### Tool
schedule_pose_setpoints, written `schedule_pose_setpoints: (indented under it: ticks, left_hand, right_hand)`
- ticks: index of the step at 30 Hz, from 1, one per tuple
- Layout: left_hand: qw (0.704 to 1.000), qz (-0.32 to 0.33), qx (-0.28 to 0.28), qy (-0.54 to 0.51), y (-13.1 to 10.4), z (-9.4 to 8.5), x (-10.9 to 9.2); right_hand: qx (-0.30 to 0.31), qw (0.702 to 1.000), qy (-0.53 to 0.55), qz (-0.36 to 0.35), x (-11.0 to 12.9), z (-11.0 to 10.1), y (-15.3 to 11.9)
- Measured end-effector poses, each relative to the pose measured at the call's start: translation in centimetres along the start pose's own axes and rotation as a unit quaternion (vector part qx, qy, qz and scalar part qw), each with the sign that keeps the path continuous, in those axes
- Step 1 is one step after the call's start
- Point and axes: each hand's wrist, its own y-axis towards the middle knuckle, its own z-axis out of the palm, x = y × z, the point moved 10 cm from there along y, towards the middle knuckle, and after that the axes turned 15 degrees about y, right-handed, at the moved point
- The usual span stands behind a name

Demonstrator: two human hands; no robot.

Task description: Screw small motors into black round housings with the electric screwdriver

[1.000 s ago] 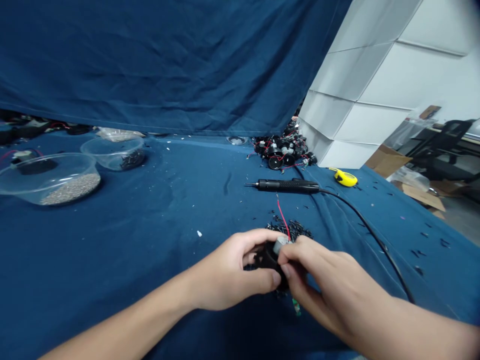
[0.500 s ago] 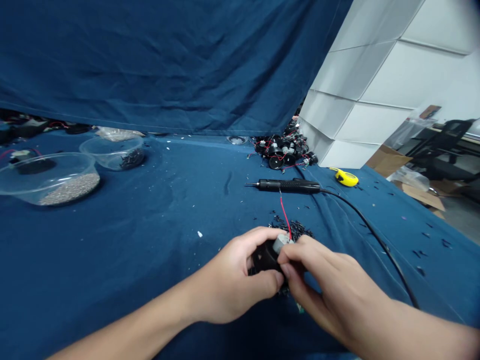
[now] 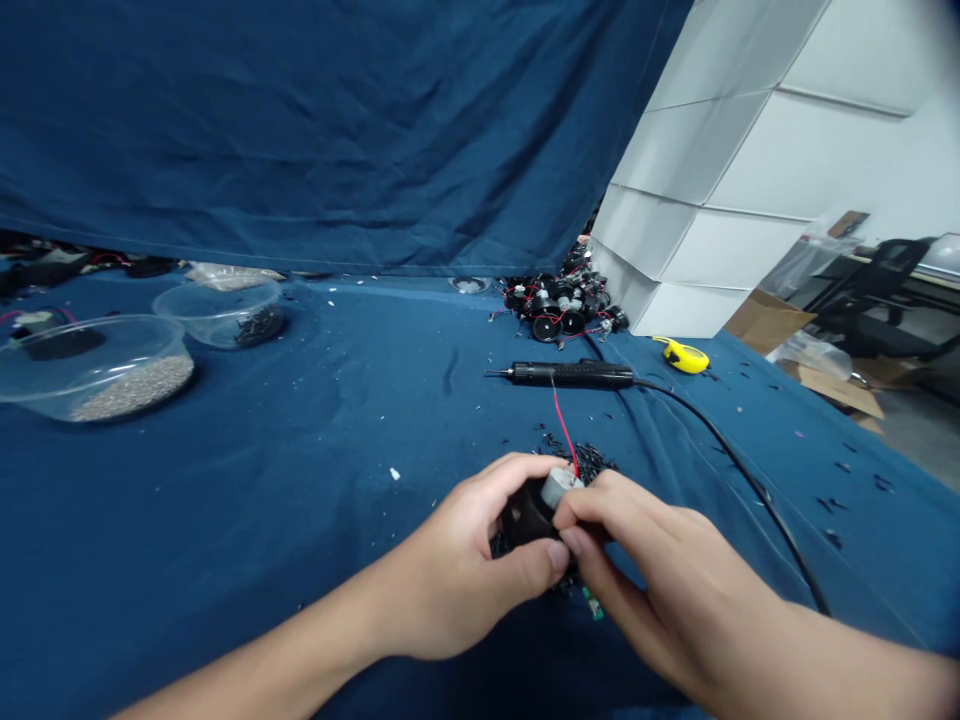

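two hands: the left hand [image 3: 461,555] curls round one black part [image 3: 527,516] at near centre; the right hand [image 3: 637,560] pinches at its one grey motor [image 3: 559,485], one red wire [image 3: 565,435] rising.

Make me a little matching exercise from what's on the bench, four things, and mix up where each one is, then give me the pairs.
Column one:
1. Screwdriver
2. Red wire
3. Grey pellets
4. Black part

Column two:
A. Held in the left hand
B. In a clear bowl
C. Lying on the blue cloth, joined to a black cable
D. Sticking up from the grey cylinder

Right pairs: 1-C, 2-D, 3-B, 4-A.
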Motion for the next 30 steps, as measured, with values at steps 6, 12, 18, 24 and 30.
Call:
schedule_pose_setpoints:
  ticks: [6,12,18,24,30]
  left_hand:
    - [1.000,-0.006,-0.003,0.001,-0.1,0.1,0.5]
    - [0.998,0.018,-0.026,0.059,-0.2,-0.1,-0.1]
    - [0.988,0.065,-0.037,0.136,-0.3,-0.1,-1.8]
    - [0.984,0.063,-0.038,0.160,-0.2,-0.1,-2.0]
    - [0.987,0.048,-0.038,0.151,-0.4,0.2,-1.6]
  right_hand:
    - [-0.013,1.000,0.003,-0.005,0.1,-0.2,-0.1]
    - [0.016,1.000,0.004,0.007,-0.1,-0.2,0.1]
    - [0.040,0.998,0.032,0.022,-0.3,-0.2,0.3]
    - [0.021,0.997,0.064,0.036,-0.5,-0.9,0.0]
    - [0.098,0.983,0.072,0.139,-1.1,-1.0,0.8]
